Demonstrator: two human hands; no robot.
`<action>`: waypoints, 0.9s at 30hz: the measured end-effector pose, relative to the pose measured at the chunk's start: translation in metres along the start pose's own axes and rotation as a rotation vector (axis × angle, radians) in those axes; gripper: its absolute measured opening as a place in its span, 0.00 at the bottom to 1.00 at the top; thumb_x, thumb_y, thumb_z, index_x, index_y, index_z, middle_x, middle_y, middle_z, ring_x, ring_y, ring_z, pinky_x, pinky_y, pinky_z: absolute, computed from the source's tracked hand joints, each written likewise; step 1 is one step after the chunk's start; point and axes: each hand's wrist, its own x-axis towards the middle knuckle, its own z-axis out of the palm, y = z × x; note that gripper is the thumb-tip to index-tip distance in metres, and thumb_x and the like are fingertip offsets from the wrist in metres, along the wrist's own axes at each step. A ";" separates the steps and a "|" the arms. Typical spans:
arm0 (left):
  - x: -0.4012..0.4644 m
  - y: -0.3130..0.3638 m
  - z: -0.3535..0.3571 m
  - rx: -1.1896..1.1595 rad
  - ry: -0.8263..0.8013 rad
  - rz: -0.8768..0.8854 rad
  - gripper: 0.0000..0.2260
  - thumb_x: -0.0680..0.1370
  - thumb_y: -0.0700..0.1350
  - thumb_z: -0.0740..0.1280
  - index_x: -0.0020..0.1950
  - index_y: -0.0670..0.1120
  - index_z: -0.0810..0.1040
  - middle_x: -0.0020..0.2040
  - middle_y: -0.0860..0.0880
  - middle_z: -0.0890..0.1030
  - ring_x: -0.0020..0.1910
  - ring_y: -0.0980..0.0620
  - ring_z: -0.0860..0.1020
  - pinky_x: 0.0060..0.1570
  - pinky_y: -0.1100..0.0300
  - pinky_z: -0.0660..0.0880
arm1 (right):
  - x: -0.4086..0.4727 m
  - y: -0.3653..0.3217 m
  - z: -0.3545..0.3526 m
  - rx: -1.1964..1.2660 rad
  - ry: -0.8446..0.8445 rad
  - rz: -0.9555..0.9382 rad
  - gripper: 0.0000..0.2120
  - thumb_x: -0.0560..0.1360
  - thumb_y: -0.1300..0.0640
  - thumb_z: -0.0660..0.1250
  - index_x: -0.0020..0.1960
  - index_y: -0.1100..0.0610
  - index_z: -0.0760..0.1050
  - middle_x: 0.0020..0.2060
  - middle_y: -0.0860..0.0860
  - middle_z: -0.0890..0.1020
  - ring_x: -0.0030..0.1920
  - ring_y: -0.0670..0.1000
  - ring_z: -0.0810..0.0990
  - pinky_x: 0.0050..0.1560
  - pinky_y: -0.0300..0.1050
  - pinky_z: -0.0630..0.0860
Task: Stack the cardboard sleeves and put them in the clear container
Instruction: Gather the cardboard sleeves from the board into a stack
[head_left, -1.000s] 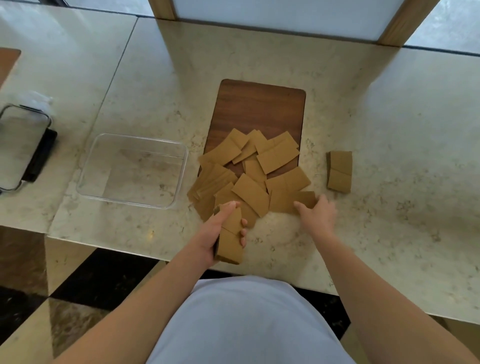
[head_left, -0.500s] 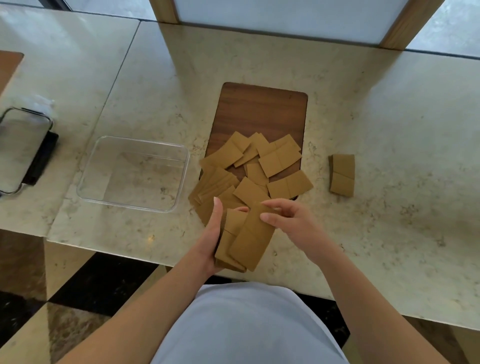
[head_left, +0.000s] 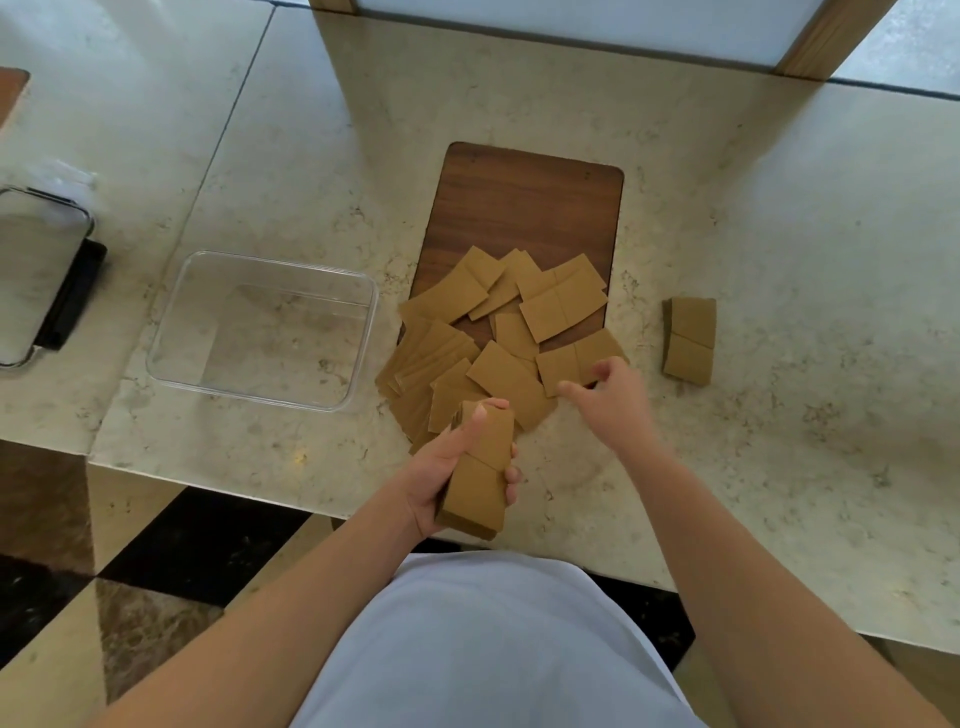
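Gathering stage: left hand gripping small stack of flat tan cardboard sleeves; right hand, fingers loosely spread, reaching scattered sleeve pile. Clear rectangular plastic container empty. Most sleeves unstacked; separate pair well right.

Two hands: the left hand grips one stack of cardboard sleeves, and the right hand is open over the pile. One loose pile of sleeves — roughly a dozen, overlapping too much for an exact count. One small separate stack at 3 o'clock. One clear container at 9 o'clock — one wooden board at 12 o'clock. All sit on one marble surface.
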 end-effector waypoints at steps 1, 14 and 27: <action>0.000 0.001 -0.002 -0.004 0.008 0.010 0.25 0.70 0.57 0.81 0.63 0.51 0.79 0.49 0.40 0.79 0.41 0.43 0.79 0.42 0.48 0.82 | 0.010 0.003 -0.003 -0.058 0.025 0.062 0.33 0.74 0.42 0.74 0.71 0.58 0.69 0.67 0.57 0.73 0.67 0.58 0.72 0.65 0.54 0.72; 0.009 0.008 -0.023 -0.138 0.183 0.044 0.20 0.77 0.57 0.75 0.65 0.49 0.79 0.53 0.37 0.81 0.47 0.40 0.82 0.44 0.46 0.81 | 0.042 -0.002 -0.008 -0.440 0.203 -0.006 0.28 0.76 0.41 0.72 0.66 0.59 0.73 0.63 0.60 0.73 0.65 0.62 0.70 0.63 0.57 0.68; 0.010 -0.001 -0.005 0.094 0.093 -0.014 0.31 0.72 0.62 0.78 0.68 0.46 0.81 0.61 0.38 0.84 0.53 0.41 0.85 0.48 0.45 0.83 | -0.054 -0.026 -0.022 0.235 -0.331 -0.268 0.08 0.77 0.52 0.74 0.55 0.48 0.81 0.46 0.46 0.86 0.48 0.49 0.84 0.52 0.48 0.81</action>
